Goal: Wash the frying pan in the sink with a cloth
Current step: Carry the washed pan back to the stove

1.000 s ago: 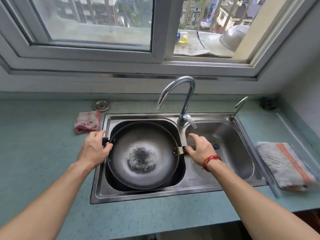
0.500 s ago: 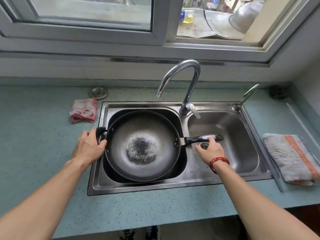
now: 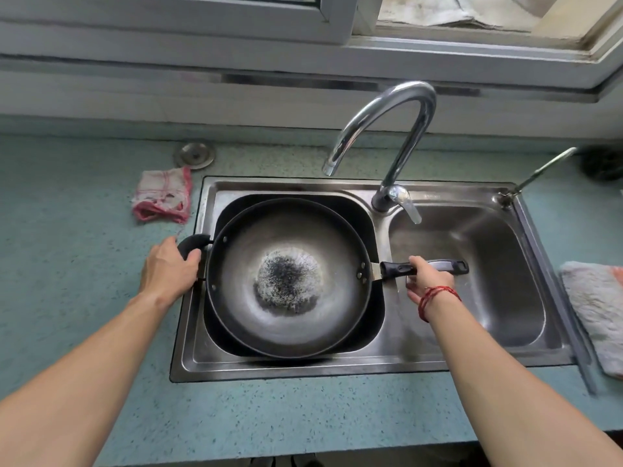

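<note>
So we've got the frying pan [image 3: 286, 284] sitting in the left basin of the sink [image 3: 371, 363], and it fills that basin nearly wall to wall, rim close to the steel all round. Our left hand [image 3: 168, 271] has its fingers curled round the short side handle [image 3: 193, 245] at the sink's left edge. Our right hand [image 3: 426, 279] grips the long handle [image 3: 394, 268], which crosses the divider out over the roomy right basin [image 3: 488, 257]. The faucet [image 3: 397, 129] spout hangs above the left basin's far side. A pink-and-white cloth [image 3: 163, 195] lies on the bench [image 3: 84, 264], just off the sink's back left corner.
</note>
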